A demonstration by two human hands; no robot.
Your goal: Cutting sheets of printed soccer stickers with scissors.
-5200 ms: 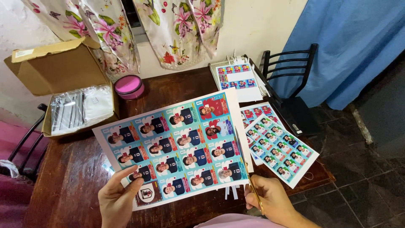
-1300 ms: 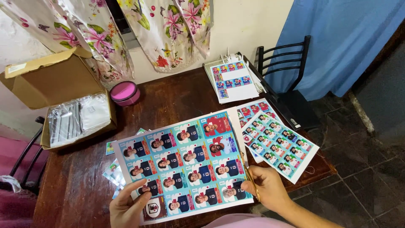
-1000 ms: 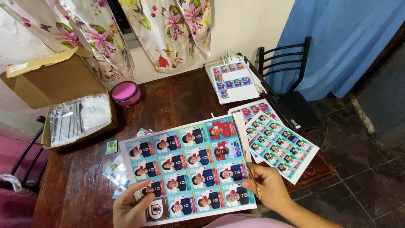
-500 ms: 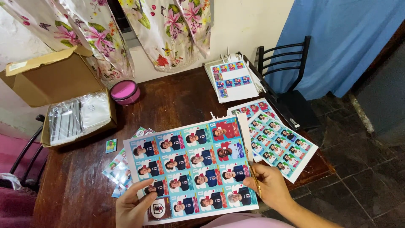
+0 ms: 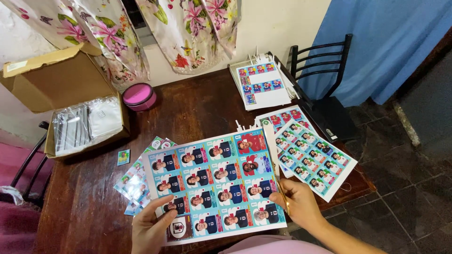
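Note:
A large printed sheet of portrait stickers [image 5: 214, 183] is held over the brown wooden table [image 5: 197, 108]. My left hand [image 5: 150, 228] pinches its lower left corner. My right hand [image 5: 301, 202] grips scissors [image 5: 278, 176] whose blades run up along the sheet's right edge. A narrow white strip stands at that edge beside the blades. A stack of similar sticker sheets [image 5: 310, 155] lies just right of my right hand.
An open cardboard box [image 5: 70, 99] with clear plastic sleeves sits at the left. A pink round container [image 5: 140, 96] is behind it. A partly used sticker sheet [image 5: 261, 84] lies at the back. Small sticker packets [image 5: 134, 181] are left of the sheet. A black chair [image 5: 325, 84] stands at right.
The sheet has shifted right and nearer. The scissors have travelled up its right edge, and a white strip has come away there. Packets at the left became visible.

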